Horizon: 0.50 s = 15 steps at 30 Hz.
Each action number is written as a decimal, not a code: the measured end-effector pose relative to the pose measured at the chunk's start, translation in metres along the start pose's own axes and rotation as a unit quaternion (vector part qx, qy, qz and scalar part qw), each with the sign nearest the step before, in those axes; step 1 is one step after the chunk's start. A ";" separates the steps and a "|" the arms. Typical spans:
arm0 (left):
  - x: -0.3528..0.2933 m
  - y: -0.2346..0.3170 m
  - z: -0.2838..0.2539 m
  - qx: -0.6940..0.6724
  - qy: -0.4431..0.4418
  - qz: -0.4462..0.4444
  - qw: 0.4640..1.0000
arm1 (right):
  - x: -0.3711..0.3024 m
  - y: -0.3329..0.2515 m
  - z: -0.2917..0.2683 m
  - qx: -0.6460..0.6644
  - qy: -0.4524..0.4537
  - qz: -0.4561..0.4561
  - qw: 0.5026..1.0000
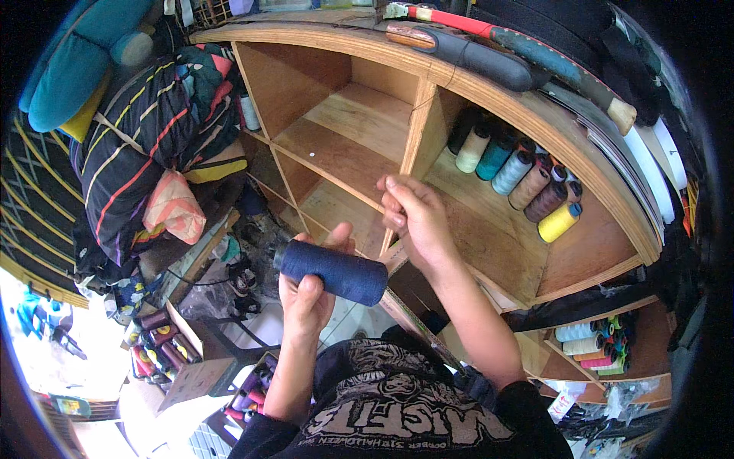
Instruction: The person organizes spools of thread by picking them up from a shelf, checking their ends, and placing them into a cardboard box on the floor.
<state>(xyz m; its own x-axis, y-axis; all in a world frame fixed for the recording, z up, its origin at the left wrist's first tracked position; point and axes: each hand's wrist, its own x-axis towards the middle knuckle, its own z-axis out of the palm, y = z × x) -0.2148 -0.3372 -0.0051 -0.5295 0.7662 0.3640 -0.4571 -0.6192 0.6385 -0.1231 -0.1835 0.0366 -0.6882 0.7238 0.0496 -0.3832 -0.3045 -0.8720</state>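
Observation:
My left hand [307, 302] is closed around a large navy-blue spool of thread [336, 273], which lies tilted with its dark core end toward the left. My right hand [422, 222] is raised above and to the right of the spool, in front of the wooden shelf unit [417, 130]. Its fingers are curled together in a pinch, and whatever may be between them is too fine to make out. In the right compartment stand several thread spools, among them a cream spool [472, 148], a teal spool [495, 158] and a yellow spool [560, 222].
A striped cloth bundle [145, 138] sits at the left. Lower left, a cardboard box [183, 336] holds several dark and red spools. More coloured spools [589, 344] fill a lower shelf at the right. Long tools, including a red-handled one [451, 21], lie on the shelf top.

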 end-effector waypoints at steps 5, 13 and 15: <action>0.008 0.003 0.004 -0.072 0.006 0.023 0.997 | -0.017 0.026 0.001 0.230 0.096 0.208 0.946; 0.022 -0.020 0.011 -0.101 0.161 0.020 0.982 | -0.070 0.027 0.008 -0.403 -0.039 -0.304 0.862; 0.018 -0.024 0.016 -0.068 0.158 0.019 0.985 | -0.060 0.020 0.006 -0.459 -0.067 -0.389 0.796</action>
<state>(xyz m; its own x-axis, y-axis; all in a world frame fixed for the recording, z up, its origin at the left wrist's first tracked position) -0.2019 -0.3057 -0.0035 -0.7345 0.6632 0.1439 -0.5120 -0.6807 0.5239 -0.0932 -0.2363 0.0190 -0.5452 0.3823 0.7460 -0.1561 0.8281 -0.5384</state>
